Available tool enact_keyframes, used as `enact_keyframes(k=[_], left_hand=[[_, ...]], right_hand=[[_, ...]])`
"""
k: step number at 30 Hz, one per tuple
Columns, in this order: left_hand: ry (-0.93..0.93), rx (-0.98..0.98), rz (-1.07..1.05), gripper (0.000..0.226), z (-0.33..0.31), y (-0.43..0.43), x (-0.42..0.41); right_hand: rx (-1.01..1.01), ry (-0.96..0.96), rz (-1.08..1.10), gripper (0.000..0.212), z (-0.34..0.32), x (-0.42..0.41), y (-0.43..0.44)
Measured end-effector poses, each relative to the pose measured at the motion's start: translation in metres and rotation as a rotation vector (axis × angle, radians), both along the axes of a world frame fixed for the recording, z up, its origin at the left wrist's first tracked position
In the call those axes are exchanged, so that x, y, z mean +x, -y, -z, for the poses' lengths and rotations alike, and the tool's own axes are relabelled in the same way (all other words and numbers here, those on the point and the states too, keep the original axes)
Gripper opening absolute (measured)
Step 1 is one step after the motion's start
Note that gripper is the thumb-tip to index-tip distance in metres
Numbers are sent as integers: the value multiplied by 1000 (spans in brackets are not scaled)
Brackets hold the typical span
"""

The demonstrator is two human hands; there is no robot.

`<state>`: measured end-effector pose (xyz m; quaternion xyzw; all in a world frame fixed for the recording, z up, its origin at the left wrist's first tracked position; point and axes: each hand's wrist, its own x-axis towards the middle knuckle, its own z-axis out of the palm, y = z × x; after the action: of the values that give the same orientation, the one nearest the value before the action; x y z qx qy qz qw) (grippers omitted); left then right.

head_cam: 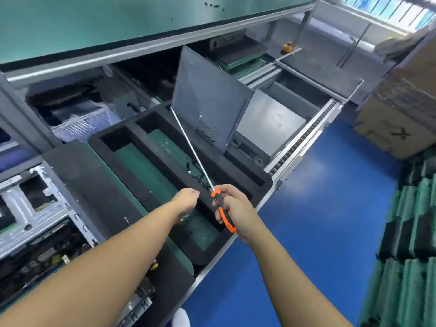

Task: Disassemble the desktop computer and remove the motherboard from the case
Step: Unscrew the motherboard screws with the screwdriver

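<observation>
Right hand (236, 208) wraps the screwdriver (202, 168) by its orange handle, shaft pointing away. Left hand (186, 201) is curled over the foam tray (106, 138); can't tell if it holds anything. Case (35, 208) sits left of it with the motherboard (35, 260) inside: probably stiff but fragile, so lift by its edges.

The foam tray (141, 129) sits at the bench's front edge. Left of the tray lies the open computer case (28, 208), with what may be the motherboard (40, 260) inside it. At the tray's far end a metal panel (207, 97) stands tilted, and a metal box (269, 123) lies just right of it. Over the tray, the right hand (236, 208) holds a screwdriver (195, 154), with the left hand (186, 200) just beside it.
</observation>
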<state>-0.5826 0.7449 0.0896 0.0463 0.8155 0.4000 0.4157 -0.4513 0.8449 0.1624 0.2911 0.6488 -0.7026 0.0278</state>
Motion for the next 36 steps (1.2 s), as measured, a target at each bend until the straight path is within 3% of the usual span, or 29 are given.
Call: enact_keyframes(k=[3, 5, 10, 14, 20, 23, 27, 32, 36], left_hand=[[256, 480, -254, 32, -44, 25, -4], [330, 768, -391, 38, -73, 48, -6], [246, 1218, -538, 36, -133, 135, 1], [64, 1217, -549, 34, -154, 229, 36], [-149, 1114, -582, 26, -160, 392, 130], [-210, 1092, -597, 34, -152, 475, 191], [-206, 1150, -640, 20, -124, 580, 285], [-149, 1084, -879, 23, -76, 667, 412], [-131, 866, -1206, 35, -40, 699, 488]], right_hand=[[-28, -101, -65, 40, -13, -13, 25], [-63, -162, -108, 29, -23, -24, 47], [-320, -267, -342, 23, -57, -43, 114], [-464, -254, -606, 21, -84, -40, 192], [-481, -220, -1177, 31, -93, 2, 343], [-483, -127, -1439, 35, -90, 37, 418], [-464, -8, -1799, 33, -72, 94, 514], [-405, 140, -2093, 38, -25, 168, 611], [-301, 246, -2128, 33, 18, 221, 667]])
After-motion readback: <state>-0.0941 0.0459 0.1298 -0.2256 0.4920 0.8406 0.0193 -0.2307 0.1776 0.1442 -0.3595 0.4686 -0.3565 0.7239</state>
